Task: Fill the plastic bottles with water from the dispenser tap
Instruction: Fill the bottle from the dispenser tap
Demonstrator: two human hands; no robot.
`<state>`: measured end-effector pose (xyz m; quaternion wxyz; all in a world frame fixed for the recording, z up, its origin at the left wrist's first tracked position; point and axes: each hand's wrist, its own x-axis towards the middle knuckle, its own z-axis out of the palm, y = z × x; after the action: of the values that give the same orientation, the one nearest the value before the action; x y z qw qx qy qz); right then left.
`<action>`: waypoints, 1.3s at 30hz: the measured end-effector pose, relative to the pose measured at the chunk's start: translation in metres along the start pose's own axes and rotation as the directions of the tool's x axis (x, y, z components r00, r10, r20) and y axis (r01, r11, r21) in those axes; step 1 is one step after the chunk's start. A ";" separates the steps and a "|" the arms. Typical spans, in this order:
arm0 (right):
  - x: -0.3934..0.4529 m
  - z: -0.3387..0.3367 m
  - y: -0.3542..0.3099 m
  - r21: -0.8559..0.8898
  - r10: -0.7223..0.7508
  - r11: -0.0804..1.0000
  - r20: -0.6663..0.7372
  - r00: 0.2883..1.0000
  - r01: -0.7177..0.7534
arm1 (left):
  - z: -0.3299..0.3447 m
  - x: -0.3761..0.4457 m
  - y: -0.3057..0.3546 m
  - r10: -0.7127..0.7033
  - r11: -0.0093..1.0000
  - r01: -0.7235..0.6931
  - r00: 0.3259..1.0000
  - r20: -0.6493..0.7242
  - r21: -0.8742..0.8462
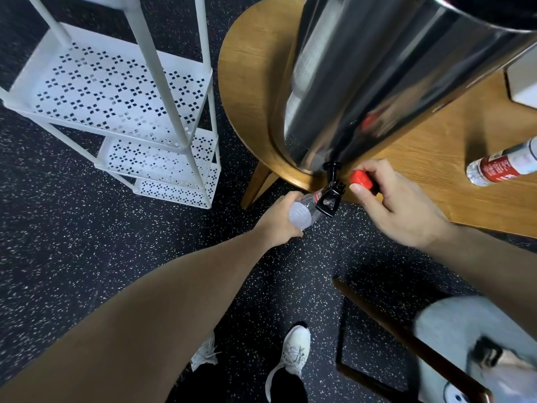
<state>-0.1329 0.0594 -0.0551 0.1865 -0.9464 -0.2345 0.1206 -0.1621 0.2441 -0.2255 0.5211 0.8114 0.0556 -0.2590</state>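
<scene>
A tall steel dispenser stands on a round wooden table, its black tap hanging over the table's edge. My left hand grips a clear plastic bottle tilted with its neck up under the tap. My right hand pinches a red bottle cap just right of the tap, by the table edge. Another bottle with a red label lies on its side on the table at the right.
A white perforated shelf rack stands on the speckled dark floor to the left. A wooden chair frame sits at the lower right, beside a person's knee in light trousers. A white box is at the table's right.
</scene>
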 end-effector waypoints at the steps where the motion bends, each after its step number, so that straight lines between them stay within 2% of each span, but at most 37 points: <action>1: 0.000 0.000 0.000 -0.002 0.002 1.000 0.000 1.000 -0.002 | 0.000 0.000 0.000 0.000 1.000 0.000 1.000 -0.001 0.001; 39: -0.005 -0.006 0.003 -0.009 0.029 1.000 0.022 0.999 -0.029 | 0.001 0.000 0.003 -0.003 1.000 0.003 1.000 0.002 0.013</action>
<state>-0.1338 0.0532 -0.0497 0.1781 -0.9491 -0.2233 0.1328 -0.1612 0.2420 -0.2228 0.5156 0.8143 0.0547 -0.2610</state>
